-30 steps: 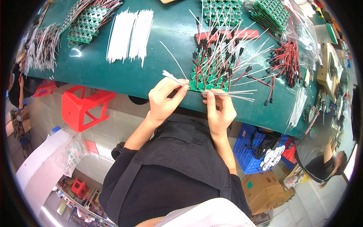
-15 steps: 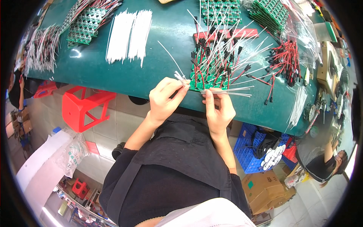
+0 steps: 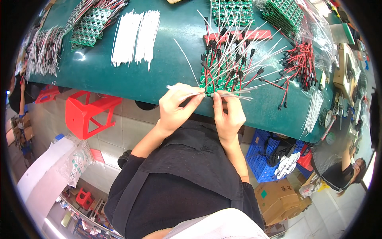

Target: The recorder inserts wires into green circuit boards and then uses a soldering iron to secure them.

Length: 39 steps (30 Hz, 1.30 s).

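Observation:
Both my hands meet at the near edge of the green table, fingertips close together. My left hand pinches a few thin white wires at their ends. In my right hand, thumb and fingers close on a small bundle of white wires, whose far ends stick out to the right. Just beyond my fingers lies a green circuit board panel, largely covered by upright white wires and red-and-black leads with black connectors. One long white wire slants up from near my left fingertips. My fingers hide the pinched ends.
White wires lie in two stacks at the back left. Further boards with leads sit at the far left, and more panels at the back right. Red-and-black leads and loose white wires lie at right. A red stool stands below.
My left hand has moved slightly right and turned, its wires now pointing toward the right hand. The right-hand bundle has shifted left, so the hands are closer together.

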{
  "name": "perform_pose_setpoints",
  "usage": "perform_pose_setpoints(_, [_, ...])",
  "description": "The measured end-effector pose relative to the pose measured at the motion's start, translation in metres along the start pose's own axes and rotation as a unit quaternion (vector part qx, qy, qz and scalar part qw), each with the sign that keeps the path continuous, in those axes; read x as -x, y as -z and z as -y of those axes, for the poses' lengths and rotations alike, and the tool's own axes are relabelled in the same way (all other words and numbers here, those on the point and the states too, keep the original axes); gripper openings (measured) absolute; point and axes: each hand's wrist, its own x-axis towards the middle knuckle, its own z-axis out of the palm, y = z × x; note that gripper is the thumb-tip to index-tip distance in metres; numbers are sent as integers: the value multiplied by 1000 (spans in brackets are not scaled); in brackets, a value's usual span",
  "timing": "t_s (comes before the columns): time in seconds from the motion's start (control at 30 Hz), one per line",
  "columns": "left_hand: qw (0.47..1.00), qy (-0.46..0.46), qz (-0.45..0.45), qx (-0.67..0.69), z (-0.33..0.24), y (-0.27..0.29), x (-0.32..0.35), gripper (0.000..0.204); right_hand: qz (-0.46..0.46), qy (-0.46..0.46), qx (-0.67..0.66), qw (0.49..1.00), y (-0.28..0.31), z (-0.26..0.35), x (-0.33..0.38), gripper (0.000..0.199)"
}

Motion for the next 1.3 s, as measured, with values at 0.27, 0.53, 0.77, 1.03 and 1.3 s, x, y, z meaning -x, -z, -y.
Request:
perform_pose_setpoints(0.27, [999, -13, 11, -40, 4, -9, 2, 19, -14, 65, 53, 996, 0, 1, -2, 14])
perform_pose_setpoints(0.53, [999, -5, 3, -49, 2, -8, 1, 19, -27, -28, -9, 999, 11, -2, 6, 13])
perform_pose_setpoints(0.77, [997, -21, 7, -69, 6, -8, 2, 19, -53, -40, -16, 998, 13, -11, 9, 12])
perform_pose_setpoints(1.03, [987, -26, 50, -147, -7, -11, -2, 28, -34, -15, 15, 999, 13, -5, 1, 12])
perform_pose_setpoints(1.3, [998, -18, 29, -47, -8, -15, -1, 18, -22, 1, 17, 1000, 13, -4, -1, 14])
